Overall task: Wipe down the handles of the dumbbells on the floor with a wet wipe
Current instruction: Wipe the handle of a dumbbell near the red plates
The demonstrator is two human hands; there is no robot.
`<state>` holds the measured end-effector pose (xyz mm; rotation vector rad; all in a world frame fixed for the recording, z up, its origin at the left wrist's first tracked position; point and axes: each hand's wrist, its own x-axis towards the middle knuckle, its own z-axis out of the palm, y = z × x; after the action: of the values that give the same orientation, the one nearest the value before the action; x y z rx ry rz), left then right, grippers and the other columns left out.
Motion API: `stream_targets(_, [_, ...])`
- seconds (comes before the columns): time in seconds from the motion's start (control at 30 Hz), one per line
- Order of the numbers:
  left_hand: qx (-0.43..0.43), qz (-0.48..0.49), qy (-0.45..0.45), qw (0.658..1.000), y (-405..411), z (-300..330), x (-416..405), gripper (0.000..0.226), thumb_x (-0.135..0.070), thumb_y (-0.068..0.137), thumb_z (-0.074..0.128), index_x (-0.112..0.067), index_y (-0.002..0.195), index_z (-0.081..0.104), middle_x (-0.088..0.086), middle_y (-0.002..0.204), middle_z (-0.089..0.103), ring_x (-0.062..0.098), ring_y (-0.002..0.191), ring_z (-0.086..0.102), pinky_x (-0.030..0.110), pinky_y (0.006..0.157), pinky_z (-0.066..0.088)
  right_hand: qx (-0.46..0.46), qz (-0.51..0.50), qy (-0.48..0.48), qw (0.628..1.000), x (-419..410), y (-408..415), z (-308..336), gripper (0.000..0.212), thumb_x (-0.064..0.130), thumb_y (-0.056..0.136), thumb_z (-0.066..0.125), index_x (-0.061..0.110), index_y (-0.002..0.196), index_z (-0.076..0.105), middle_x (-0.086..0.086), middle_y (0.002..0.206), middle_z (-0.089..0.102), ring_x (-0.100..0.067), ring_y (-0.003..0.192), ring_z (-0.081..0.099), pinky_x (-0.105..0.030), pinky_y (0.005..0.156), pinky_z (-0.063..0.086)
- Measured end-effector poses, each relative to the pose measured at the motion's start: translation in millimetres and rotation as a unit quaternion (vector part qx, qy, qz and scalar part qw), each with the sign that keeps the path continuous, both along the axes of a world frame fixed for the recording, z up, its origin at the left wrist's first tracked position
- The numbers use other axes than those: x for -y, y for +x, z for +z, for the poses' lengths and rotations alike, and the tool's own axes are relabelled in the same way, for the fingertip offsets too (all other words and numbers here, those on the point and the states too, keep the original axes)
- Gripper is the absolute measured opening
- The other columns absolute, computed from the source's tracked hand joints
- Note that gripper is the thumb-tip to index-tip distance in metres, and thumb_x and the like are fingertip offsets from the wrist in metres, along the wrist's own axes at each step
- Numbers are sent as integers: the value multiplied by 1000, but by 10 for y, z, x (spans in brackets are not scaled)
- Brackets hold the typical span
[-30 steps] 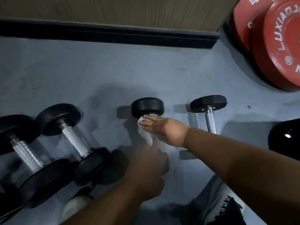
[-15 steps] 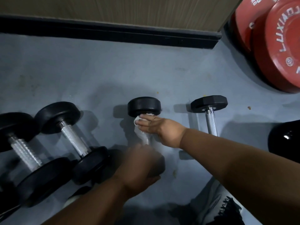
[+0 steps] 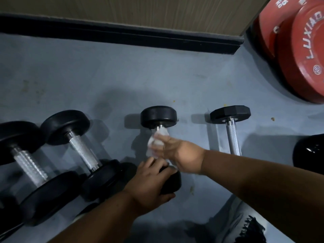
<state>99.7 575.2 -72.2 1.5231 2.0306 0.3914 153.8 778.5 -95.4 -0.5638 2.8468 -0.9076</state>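
A round black dumbbell [image 3: 158, 116] lies on the grey floor in the middle, its far head toward the wall. My right hand [image 3: 172, 149] grips a white wet wipe [image 3: 157, 140] wrapped round its metal handle, just below the far head. My left hand [image 3: 149, 183] holds the near black head of this dumbbell. Two larger round dumbbells with knurled handles lie to the left, one [image 3: 82, 151] close and one [image 3: 26, 163] at the left edge. A slim hex-headed dumbbell [image 3: 231, 134] lies to the right, its near end hidden behind my right forearm.
Red weight plates [image 3: 301, 58] lean at the top right. A black skirting board [image 3: 122, 34] runs under a wooden wall panel at the back. A glossy black object [image 3: 310, 153] sits at the right edge. My trouser leg [image 3: 245, 225] shows at the bottom right.
My right hand has slid the wipe down the handle toward me, baring the metal by the far head. My left hand has shifted and now clearly holds the near head.
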Motion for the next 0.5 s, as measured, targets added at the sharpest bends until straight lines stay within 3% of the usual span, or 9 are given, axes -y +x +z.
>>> stream_targets(0.07, [4,-9,1,1000,-18,22,-4,68,-66,77,58,-38,136,43,-11,126,41,19,117,38,38,94,40,6,32,-30,999,25,107,28,48,6,93,64,4,139,53,-8,151,45,-30,148,24,-46,117,30])
stream_targets(0.13, [3,-19,0,1000,-32,53,12,68,-67,78,57,-36,136,41,-11,129,40,18,117,37,38,96,39,-2,47,-17,999,-85,-6,47,54,-5,87,63,5,139,54,-7,151,46,-28,148,27,-45,118,29])
stream_targets(0.23, [-5,-12,21,1000,-48,69,69,63,-68,80,58,-30,127,44,-8,127,41,17,107,39,37,91,42,-10,-10,-13,1000,-233,-251,0,71,-22,72,57,4,138,55,-8,152,44,-26,147,28,-43,119,28])
stream_targets(0.33, [-33,-3,27,999,-63,46,130,61,-72,80,54,-26,120,50,-6,124,43,18,103,43,37,86,43,18,-62,-35,997,-24,-120,-23,57,-18,80,58,1,134,58,-12,151,44,-31,147,27,-51,116,30])
stream_targets(0.43, [-65,7,54,996,-52,6,170,63,-74,79,52,-23,117,53,-4,119,46,19,99,45,36,81,42,-1,24,-49,998,149,137,-1,31,2,94,60,3,124,66,-10,146,50,-31,146,30,-50,115,32])
stream_targets(0.5, [-66,11,60,996,-56,2,182,64,-74,79,54,-23,117,53,-3,118,48,19,99,46,37,81,43,-14,71,-31,997,49,70,25,34,-2,92,60,3,125,66,-9,146,51,-29,146,30,-46,116,32])
